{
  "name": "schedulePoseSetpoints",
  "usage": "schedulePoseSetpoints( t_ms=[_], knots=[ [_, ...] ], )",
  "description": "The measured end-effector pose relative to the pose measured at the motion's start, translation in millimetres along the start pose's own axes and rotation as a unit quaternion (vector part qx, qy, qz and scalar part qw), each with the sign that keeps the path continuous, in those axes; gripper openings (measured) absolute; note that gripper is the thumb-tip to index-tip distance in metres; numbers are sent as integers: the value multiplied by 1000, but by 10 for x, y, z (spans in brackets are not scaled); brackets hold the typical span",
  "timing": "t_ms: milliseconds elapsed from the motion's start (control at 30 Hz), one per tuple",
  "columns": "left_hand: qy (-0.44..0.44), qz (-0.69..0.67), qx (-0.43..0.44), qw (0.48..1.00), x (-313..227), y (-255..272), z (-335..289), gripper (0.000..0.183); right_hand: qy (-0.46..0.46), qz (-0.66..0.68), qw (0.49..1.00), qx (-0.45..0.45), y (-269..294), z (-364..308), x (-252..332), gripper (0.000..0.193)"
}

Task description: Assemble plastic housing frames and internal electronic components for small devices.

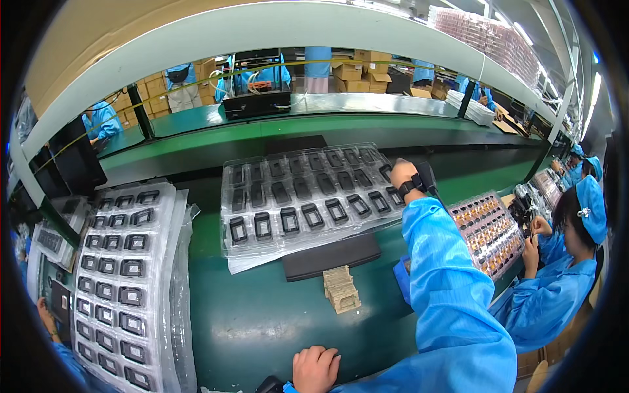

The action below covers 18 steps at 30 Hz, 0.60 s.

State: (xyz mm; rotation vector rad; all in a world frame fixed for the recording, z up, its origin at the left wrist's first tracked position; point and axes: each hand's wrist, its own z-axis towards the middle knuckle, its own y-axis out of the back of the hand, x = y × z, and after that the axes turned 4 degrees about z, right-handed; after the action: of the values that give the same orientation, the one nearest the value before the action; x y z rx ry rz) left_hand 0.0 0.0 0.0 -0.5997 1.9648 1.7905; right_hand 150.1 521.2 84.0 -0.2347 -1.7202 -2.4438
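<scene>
A clear plastic tray (246,245) holds rows of black rectangular frames (289,221) in its pockets, front row with open centres. My right hand (401,173), a black watch on its wrist, is at the tray's far right end, close to the last black parts. Its fingers are bent and closed, and their tips are hidden, so what they grip does not show. At the near edge of the green table, my left hand (316,369) rests with its fingers curled in, and nothing shows in it.
Stacked trays (157,245) of black frames stand at left. A black slab (333,257) lies under the middle tray, beside a pile of small tan pieces (341,290). A blue bin (402,278) is by my right arm. At right, a co-worker (557,281) sits by another tray (488,232).
</scene>
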Motion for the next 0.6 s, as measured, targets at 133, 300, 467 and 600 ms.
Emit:
schedulePoseSetpoints(
  t_ms=[133, 300, 467, 600],
  knots=[
    [-73, 1, -223, 972, -113, 190, 50, 15, 17, 27, 999, -18, -172, -39, -68, 19],
    [-61, -3, -218, 974, -119, 199, 77, 13, 25, 57, 997, -55, -222, -61, 219, 17],
    [-54, 3, -240, 969, -144, 193, 80, 11, 153, 53, 984, 80, -26, -372, 696, 29],
    [-64, -7, -245, 967, -163, 169, 115, 12, 153, -2, 976, 155, -44, -286, 636, 35]
  ],
)
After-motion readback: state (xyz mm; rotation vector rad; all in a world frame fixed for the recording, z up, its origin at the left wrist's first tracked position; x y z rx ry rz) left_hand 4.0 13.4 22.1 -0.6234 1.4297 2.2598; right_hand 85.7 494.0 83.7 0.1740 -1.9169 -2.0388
